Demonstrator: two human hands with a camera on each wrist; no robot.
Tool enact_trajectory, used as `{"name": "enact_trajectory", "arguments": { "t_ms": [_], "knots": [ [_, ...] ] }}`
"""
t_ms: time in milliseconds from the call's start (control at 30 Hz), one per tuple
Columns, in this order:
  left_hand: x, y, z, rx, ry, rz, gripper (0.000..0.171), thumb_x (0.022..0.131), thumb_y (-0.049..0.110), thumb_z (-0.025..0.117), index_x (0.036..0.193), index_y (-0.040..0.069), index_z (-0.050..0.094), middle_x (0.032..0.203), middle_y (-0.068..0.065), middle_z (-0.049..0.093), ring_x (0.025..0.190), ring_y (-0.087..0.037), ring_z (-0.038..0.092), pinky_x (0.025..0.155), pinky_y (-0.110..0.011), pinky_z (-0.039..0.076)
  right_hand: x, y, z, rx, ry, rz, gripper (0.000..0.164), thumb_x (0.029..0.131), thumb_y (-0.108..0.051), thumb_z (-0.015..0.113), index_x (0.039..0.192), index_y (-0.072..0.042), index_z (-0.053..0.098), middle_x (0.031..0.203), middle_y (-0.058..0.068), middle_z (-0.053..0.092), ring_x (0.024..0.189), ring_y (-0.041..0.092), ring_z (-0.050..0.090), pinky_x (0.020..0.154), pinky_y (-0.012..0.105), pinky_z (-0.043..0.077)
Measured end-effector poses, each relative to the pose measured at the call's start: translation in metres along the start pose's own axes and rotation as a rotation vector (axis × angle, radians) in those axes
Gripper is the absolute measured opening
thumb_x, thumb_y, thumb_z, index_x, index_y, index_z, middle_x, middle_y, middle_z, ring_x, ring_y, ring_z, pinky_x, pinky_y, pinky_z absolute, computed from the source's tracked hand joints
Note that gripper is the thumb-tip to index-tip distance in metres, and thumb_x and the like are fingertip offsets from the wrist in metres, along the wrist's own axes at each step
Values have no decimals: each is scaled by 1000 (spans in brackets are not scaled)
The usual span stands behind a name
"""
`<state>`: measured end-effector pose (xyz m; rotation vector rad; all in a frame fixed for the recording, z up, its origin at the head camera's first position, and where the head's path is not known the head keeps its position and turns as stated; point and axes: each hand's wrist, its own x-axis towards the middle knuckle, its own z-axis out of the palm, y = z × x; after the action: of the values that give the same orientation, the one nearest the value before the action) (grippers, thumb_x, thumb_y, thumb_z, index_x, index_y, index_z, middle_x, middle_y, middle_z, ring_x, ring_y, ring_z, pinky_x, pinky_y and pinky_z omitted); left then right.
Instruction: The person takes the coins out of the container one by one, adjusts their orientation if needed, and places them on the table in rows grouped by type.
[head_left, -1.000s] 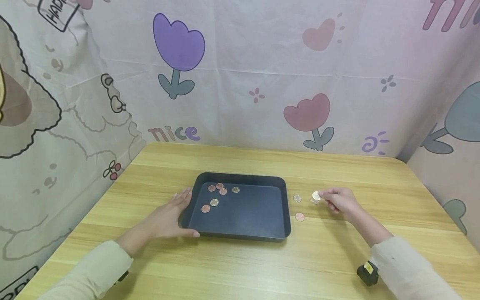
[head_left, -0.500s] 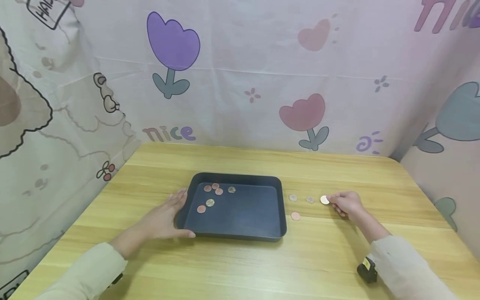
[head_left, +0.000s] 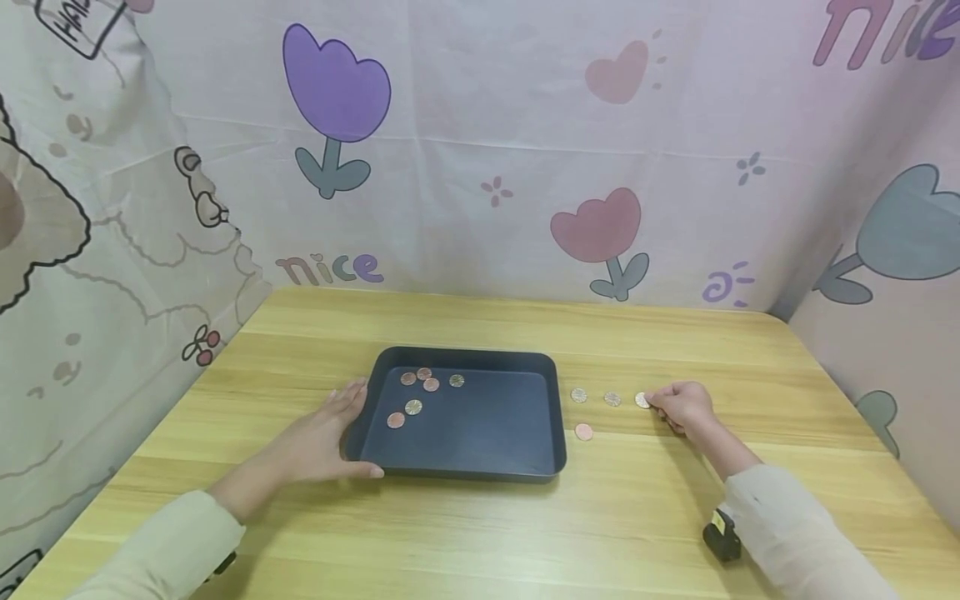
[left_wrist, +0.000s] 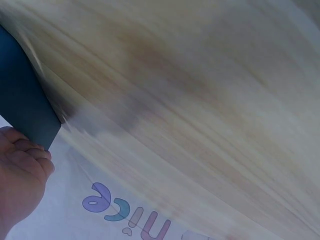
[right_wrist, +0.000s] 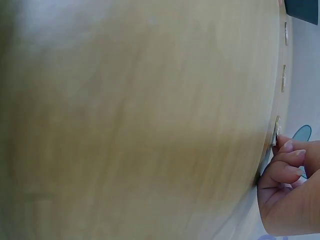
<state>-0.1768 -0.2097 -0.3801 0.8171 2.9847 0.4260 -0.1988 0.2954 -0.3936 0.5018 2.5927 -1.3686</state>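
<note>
In the head view, my left hand (head_left: pixel 322 442) lies against the left wall of a dark shallow tray (head_left: pixel 495 429), fingers along its side and thumb by the front corner. The left wrist view catches those fingertips (left_wrist: pixel 42 157) at the tray's wall. Several copper and gold-coloured coins lie toward the tray's left side, among them a copper coin (head_left: pixel 395 420) and a gold coin (head_left: pixel 413 407). Right of the tray, my right hand (head_left: pixel 686 406) pinches a pale gold coin (head_left: pixel 642 400) between thumb and forefinger, down at the tabletop. The right wrist view has this coin (right_wrist: pixel 277 126) partly covered by fingertips.
Two silvery coins, one near (head_left: pixel 579 395) and one farther right (head_left: pixel 612 399), line up between tray and right hand. A copper coin (head_left: pixel 583 432) lies in front of them. The wooden table (head_left: pixel 465 533) meets a printed cloth backdrop (head_left: pixel 465 225) behind.
My right hand has drawn its coin rightward, away from the silvery coin it overlapped, and down to the table. The left hand and tray keep their places while the head view shifts slightly.
</note>
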Motion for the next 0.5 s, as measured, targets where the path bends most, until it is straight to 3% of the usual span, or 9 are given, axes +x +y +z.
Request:
{"name": "enact_trajectory", "arguments": {
  "t_ms": [300, 500],
  "knots": [
    [-1, -1, 1, 3, -3, -4, 119, 63, 69, 68, 138, -14, 28, 149, -28, 24, 137, -43, 24, 112, -54, 23, -2, -2, 3, -3, 18, -10, 17, 89, -10, 56, 87, 6, 58, 59, -2, 54, 46, 4, 39, 41, 14, 35],
    [0, -3, 3, 11, -2, 4, 119, 63, 71, 66, 139, -13, 28, 149, -27, 23, 137, -43, 24, 112, -54, 23, -7, -13, 3, -17, 32, -81, 25, 93, -16, 52, 99, 8, 55, 67, 0, 56, 48, 3, 38, 42, 15, 36]
  ]
}}
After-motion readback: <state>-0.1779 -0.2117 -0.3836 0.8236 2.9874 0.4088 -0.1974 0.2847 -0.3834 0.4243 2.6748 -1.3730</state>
